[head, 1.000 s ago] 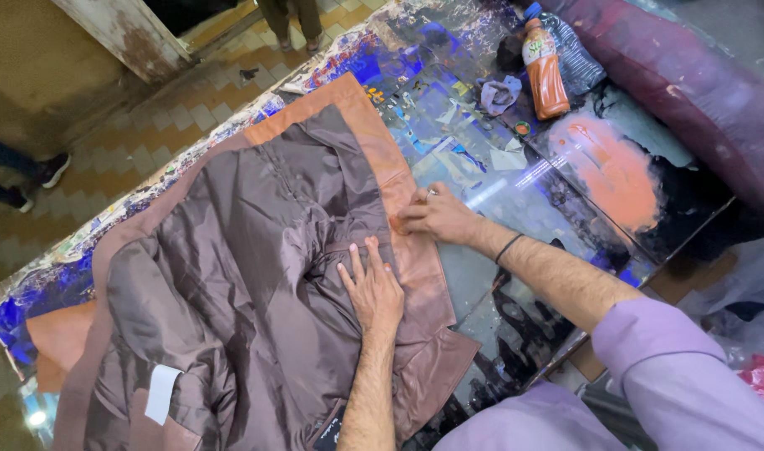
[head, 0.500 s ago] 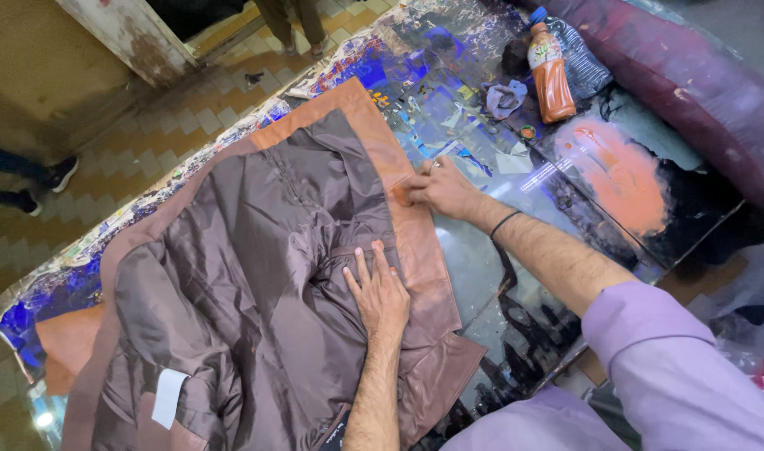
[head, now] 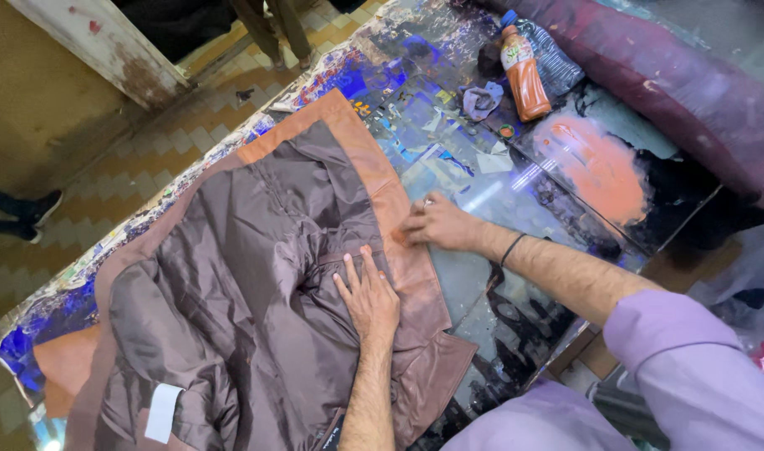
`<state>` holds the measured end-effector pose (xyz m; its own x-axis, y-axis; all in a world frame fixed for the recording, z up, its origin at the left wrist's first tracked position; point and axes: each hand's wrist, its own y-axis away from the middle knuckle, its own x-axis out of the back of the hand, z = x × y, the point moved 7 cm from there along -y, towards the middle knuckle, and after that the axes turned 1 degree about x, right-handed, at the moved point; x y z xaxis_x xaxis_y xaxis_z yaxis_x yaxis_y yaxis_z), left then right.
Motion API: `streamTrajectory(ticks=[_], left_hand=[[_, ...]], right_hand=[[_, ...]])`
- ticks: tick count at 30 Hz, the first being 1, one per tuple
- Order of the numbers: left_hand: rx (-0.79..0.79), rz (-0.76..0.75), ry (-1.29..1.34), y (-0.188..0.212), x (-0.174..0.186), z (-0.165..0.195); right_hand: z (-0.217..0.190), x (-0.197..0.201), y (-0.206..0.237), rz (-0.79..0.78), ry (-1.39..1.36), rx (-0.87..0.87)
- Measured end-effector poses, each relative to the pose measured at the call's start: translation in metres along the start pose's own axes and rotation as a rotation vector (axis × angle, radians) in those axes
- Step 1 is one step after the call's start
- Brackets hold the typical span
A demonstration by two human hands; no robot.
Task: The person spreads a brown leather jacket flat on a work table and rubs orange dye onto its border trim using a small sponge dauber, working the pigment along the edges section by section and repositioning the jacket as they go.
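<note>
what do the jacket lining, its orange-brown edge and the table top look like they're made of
Shiny brown jacket lining: thin satin-like synthetic, glossy and crinkled. Orange-brown jacket edge: probably leather or imitation, smooth and matte. Glossy table top: likely glass, given the streaky reflections.

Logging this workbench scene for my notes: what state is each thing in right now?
Jacket: spread open, lining side up, on the table.
Left hand: flat, pressing the lining.
Right hand: fingers on the tan edge.
Orange bottle: capped, lying on the glass table.

Orange juice bottle lies upper right; white, seemingly blank tag lower left.
</note>
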<state>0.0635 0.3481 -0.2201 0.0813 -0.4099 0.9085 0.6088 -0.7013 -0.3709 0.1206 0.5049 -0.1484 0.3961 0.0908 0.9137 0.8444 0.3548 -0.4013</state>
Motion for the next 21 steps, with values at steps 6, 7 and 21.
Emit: streamTrajectory(ticks=[6, 7, 21], left_hand=[[-0.010, 0.009, -0.001, 0.000, 0.012, 0.009], [-0.012, 0.016, 0.003, 0.000, 0.015, 0.011], [0.049, 0.115, 0.366, 0.029, 0.027, 0.040]], right_hand=[[-0.017, -0.012, 0.022, -0.140, -0.044, -0.184], [-0.018, -0.008, 0.027, -0.094, -0.015, -0.239], [0.007, 0.059, 0.180, 0.305, 0.185, -0.752]])
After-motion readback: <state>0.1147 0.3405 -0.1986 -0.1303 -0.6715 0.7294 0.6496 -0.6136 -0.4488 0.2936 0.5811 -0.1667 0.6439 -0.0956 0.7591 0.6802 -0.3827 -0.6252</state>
